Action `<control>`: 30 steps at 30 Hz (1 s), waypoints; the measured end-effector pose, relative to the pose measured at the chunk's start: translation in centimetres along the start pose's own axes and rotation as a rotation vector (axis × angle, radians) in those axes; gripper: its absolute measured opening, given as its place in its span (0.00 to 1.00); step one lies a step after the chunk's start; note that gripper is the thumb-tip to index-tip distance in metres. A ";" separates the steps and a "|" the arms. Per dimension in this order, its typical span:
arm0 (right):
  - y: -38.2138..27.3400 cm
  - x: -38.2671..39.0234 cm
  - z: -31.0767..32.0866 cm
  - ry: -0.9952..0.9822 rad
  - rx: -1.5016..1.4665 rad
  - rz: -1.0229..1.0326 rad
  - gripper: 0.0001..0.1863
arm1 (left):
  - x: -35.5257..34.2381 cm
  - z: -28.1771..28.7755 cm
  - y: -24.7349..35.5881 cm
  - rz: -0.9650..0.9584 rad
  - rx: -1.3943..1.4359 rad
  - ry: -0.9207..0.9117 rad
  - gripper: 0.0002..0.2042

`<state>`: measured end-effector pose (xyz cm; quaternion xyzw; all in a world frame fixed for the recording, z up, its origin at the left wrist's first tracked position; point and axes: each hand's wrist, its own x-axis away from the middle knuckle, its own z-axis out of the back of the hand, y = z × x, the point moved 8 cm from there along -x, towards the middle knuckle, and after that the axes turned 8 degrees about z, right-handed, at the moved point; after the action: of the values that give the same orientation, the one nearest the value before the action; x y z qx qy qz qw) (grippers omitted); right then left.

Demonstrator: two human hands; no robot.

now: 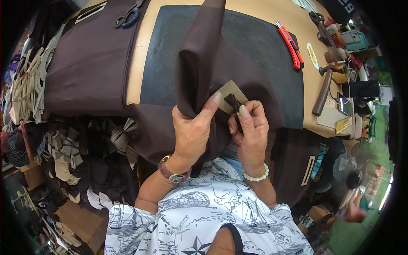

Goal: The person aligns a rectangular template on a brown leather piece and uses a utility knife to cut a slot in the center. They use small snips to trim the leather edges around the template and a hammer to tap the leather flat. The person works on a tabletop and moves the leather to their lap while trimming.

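My left hand (192,131) is closed on a small beige rectangular piece (230,88), its thumb pressing the near left edge, with dark brown cloth (250,87) gathered beneath. A dark patch shows in the middle of the beige piece. Between the thumb and fingers of my right hand (253,134) is a slim dark pointed tool (237,114), its tip at that patch; its exact kind cannot be made out. The cloth rises in a tall fold beyond my left hand and drapes down over the table's front edge. Some of my right fingers are curled out of sight.
A black cutting mat (161,55) lies under the cloth. On it rests a red utility knife (290,46). Scissors (128,16) lie on more brown cloth (89,63) at the left. A hammer (324,91) and several tools line the right edge. Light strips (36,80) hang at far left.
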<state>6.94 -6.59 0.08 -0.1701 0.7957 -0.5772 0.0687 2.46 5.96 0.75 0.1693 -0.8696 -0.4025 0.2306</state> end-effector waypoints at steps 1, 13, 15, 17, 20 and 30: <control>0.1 0.0 0.0 -0.003 -0.009 -0.009 0.10 | 0.0 0.0 0.0 0.008 0.002 -0.004 0.11; 1.2 -0.4 0.2 -0.023 -0.064 0.056 0.10 | -0.3 1.2 -1.0 0.081 -0.047 0.084 0.14; 1.3 -0.4 0.1 -0.032 -0.068 0.045 0.10 | -0.4 1.0 -0.9 0.061 0.003 0.063 0.14; 1.0 -0.3 0.0 -0.039 -0.071 0.034 0.10 | -0.5 0.7 -0.7 0.066 0.017 0.062 0.14; 1.2 -0.3 0.1 -0.048 -0.084 -0.050 0.10 | -0.7 0.9 -0.9 0.078 0.007 0.068 0.14; 1.4 -0.4 0.2 -0.063 -0.092 -0.023 0.10 | -0.7 1.5 -1.0 0.065 -0.074 0.095 0.15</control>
<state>7.09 -6.23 -1.31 -0.2003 0.8169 -0.5351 0.0790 2.39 6.62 -1.06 0.1515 -0.8473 -0.4181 0.2905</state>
